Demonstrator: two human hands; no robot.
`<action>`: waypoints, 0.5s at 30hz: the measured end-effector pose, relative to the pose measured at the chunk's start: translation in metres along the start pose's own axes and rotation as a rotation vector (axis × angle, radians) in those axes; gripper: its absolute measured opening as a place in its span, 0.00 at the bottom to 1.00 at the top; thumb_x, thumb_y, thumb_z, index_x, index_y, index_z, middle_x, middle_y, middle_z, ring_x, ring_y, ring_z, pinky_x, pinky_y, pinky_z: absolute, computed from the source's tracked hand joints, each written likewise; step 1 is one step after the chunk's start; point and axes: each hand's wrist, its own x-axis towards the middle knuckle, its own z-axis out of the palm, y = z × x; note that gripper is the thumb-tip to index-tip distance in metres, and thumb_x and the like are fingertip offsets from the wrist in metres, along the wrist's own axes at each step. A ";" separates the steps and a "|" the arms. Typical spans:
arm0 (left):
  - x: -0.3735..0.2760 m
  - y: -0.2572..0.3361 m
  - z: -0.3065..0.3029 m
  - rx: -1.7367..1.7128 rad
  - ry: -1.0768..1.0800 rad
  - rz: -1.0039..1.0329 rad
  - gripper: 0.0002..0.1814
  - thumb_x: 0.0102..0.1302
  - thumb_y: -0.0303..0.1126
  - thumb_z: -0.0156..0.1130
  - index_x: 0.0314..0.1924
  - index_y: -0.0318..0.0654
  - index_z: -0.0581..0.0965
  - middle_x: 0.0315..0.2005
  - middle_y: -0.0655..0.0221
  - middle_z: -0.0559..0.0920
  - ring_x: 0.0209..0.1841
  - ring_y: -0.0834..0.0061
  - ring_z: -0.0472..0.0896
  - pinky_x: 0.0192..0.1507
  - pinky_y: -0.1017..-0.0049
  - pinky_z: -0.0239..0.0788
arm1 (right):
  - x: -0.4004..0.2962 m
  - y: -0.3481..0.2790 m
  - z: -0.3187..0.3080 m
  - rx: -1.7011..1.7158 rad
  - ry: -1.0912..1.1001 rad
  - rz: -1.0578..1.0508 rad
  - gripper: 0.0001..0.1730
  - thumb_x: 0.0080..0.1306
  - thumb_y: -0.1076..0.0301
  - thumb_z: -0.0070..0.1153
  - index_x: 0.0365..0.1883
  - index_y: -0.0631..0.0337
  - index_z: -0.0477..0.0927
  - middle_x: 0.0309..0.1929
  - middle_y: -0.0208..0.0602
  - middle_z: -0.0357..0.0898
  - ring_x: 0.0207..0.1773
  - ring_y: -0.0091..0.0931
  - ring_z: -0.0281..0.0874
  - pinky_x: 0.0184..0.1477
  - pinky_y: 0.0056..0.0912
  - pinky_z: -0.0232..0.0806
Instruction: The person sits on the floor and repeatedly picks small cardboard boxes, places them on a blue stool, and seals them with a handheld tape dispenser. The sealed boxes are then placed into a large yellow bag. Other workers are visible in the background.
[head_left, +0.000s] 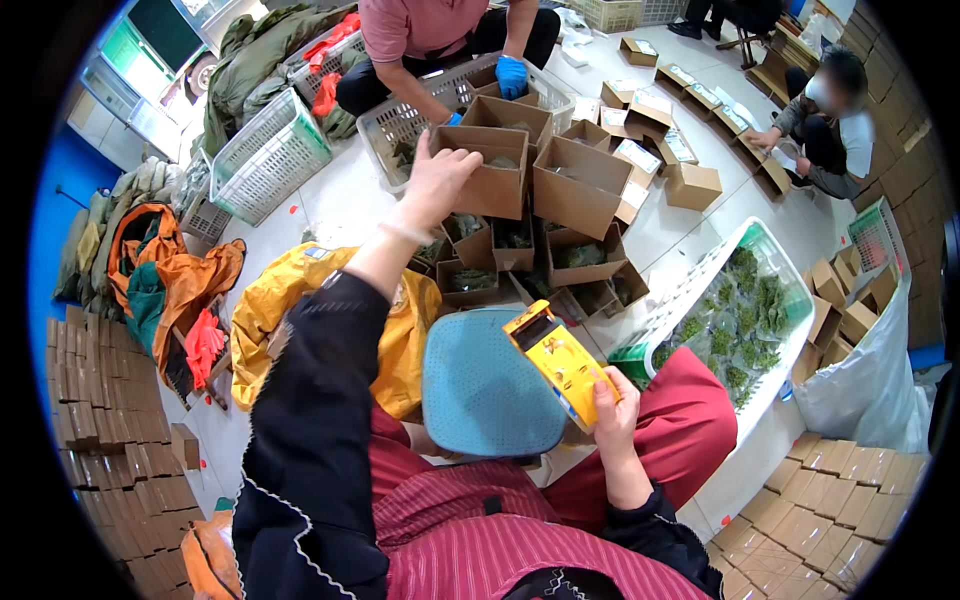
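Observation:
My left hand (444, 178) reaches forward to the left edge of an open cardboard box (491, 191), its fingers over the box's near wall. Whether it grips the box or only rests against it, I cannot tell. My right hand (616, 411) holds a yellow printed carton (564, 366) with a dark opening at its far end. The carton is tilted above the right side of a light blue stool seat (487, 390). Beside the first box stands another open cardboard box (581, 180). Lower open boxes (466, 279) in front hold bagged dark green contents.
Across from me, a person's blue-gloved hand (511, 77) is at a white crate (375, 142). On my right, a white crate (796, 300) holds bagged green produce. A yellow cloth or bag (262, 337) lies left. Another person (832, 127) crouches beside a row of boxes. Stacked cartons (825, 510) flank me.

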 end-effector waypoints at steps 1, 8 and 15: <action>-0.008 0.013 -0.031 -0.011 0.042 0.036 0.15 0.60 0.23 0.62 0.47 0.47 0.77 0.38 0.72 0.82 0.48 0.66 0.82 0.73 0.38 0.49 | -0.003 -0.001 -0.003 0.072 0.022 0.047 0.23 0.73 0.50 0.58 0.35 0.65 0.78 0.28 0.24 0.74 0.34 0.15 0.66 0.36 0.22 0.62; -0.167 0.142 -0.186 -0.211 0.090 0.033 0.10 0.55 0.23 0.63 0.37 0.48 0.81 0.28 0.75 0.79 0.37 0.73 0.80 0.76 0.41 0.46 | -0.024 -0.007 -0.018 0.280 0.058 0.027 0.25 0.75 0.49 0.59 0.47 0.67 0.78 0.40 0.28 0.81 0.40 0.14 0.73 0.43 0.18 0.66; -0.278 0.222 -0.160 -0.377 -0.040 -0.073 0.23 0.52 0.31 0.74 0.50 0.47 0.81 0.42 0.69 0.79 0.54 0.64 0.76 0.76 0.38 0.41 | -0.069 -0.016 -0.008 -0.071 0.140 -0.104 0.19 0.71 0.56 0.66 0.42 0.64 0.77 0.34 0.25 0.79 0.34 0.14 0.72 0.37 0.20 0.67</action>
